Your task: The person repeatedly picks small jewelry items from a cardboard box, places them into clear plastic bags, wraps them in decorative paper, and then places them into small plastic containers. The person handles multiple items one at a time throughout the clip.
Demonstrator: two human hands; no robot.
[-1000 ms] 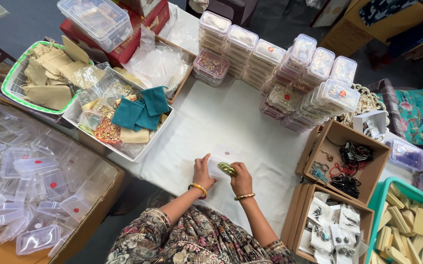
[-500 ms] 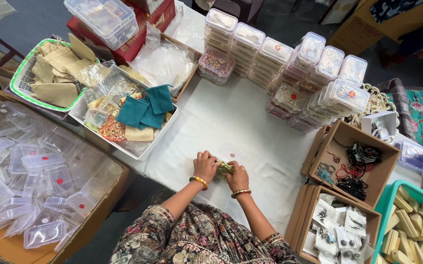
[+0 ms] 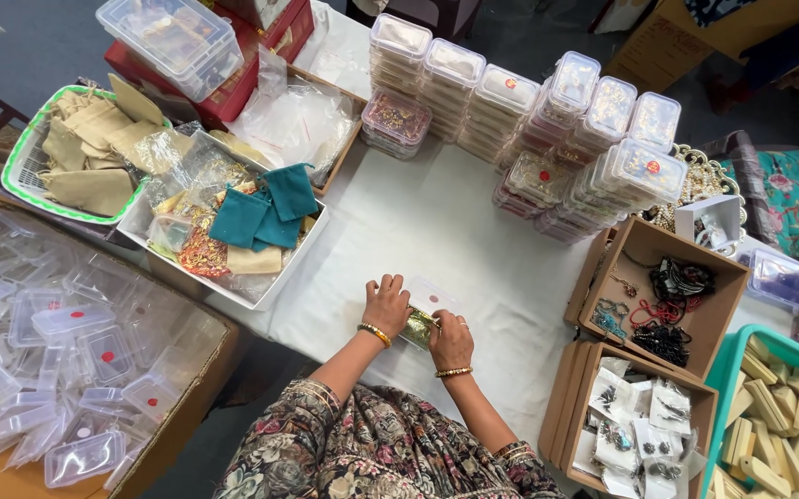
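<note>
partly hidden gold piece [image 3: 418,325] between hands

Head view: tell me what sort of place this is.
Probably a jewellery packing table or small workshop: stacks of clear lidded boxes, cardboard trays of necklaces, and both hands on a small glittery packet.

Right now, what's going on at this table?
A person seated at a white-covered table holds a small gold, glittery packet between the left hand and right hand, over a clear plastic box. Stacks of clear lidded boxes stand beyond, a tray with teal pouches to the left, and cardboard boxes of jewellery to the right.
</note>
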